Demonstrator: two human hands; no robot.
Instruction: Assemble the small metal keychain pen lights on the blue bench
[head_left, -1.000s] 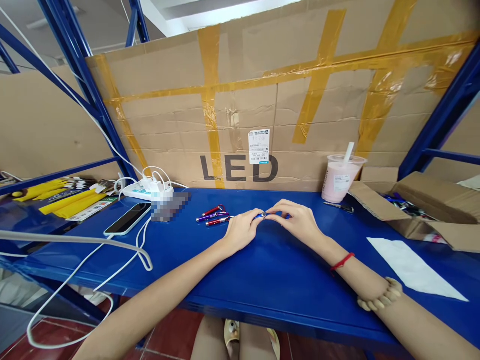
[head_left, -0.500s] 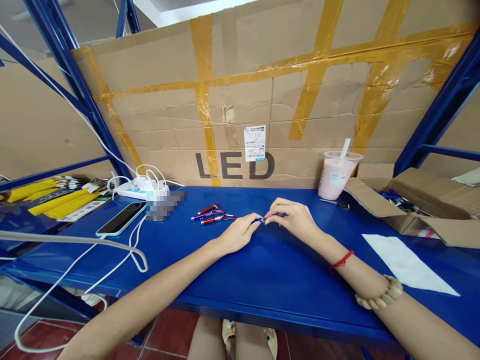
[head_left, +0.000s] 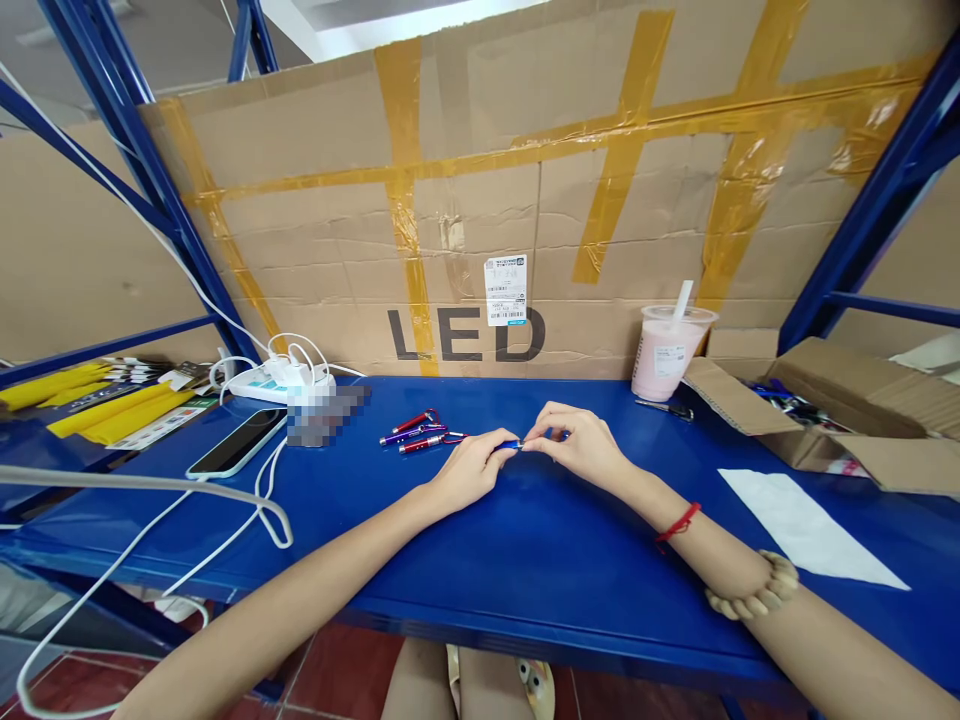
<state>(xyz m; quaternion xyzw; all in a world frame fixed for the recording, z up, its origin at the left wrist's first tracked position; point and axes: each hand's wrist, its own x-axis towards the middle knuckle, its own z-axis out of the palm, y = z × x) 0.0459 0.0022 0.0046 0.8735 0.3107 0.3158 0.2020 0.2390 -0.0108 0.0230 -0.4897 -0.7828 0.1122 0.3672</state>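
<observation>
I see the left hand (head_left: 469,468) and right hand (head_left: 581,450) both pinching one small blue torch (head_left: 512,444). Three other torches (head_left: 420,432) lie just beside the left.

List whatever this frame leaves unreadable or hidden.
Head view:
- Blue keychain flashlight: mostly covered by the fingertips of left hand and right hand; what they do to it is unclear.
- Blurred patch beside the power strip: object underneath unknowable.
- Open carton contents: too small, flap hides part.
- Sticker text: too small.

I count four small metal keychain torches (head_left: 420,437), one pink plastic cup (head_left: 664,358), one dark smartphone (head_left: 236,442), one white paper sheet (head_left: 806,525).
</observation>
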